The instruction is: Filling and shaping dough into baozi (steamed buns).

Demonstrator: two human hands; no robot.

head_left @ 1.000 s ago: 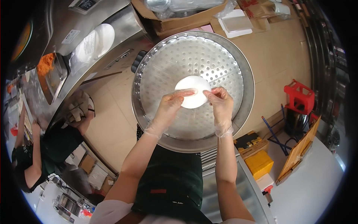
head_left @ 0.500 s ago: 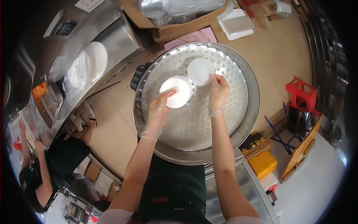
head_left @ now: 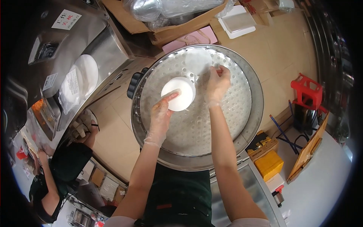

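A large round metal steamer tray [head_left: 196,132] with a perforated bottom is in front of me. My left hand [head_left: 160,113], in a thin clear glove, holds a stack of round white paper liners [head_left: 179,99] over the tray's left-middle part, its thumb pressed on top. My right hand [head_left: 218,85], also gloved, has its fingertips pinched at the right edge of a single thin round paper liner [head_left: 198,60]. That sheet is over the far part of the perforated bottom, close to the rim. Whether it lies fully flat cannot be made out.
On the left stands a steel machine [head_left: 94,36] with a bagged stack of white rounds [head_left: 81,79] on it. A co-worker [head_left: 64,166] is at the lower left. Beyond the tray are a cardboard box [head_left: 162,34] and pink box [head_left: 191,39]. A red stool [head_left: 306,90] stands right.
My right hand has carried the single paper liner slightly away from me and left, toward the tray's far rim. My left hand keeps the stack in nearly the same place.
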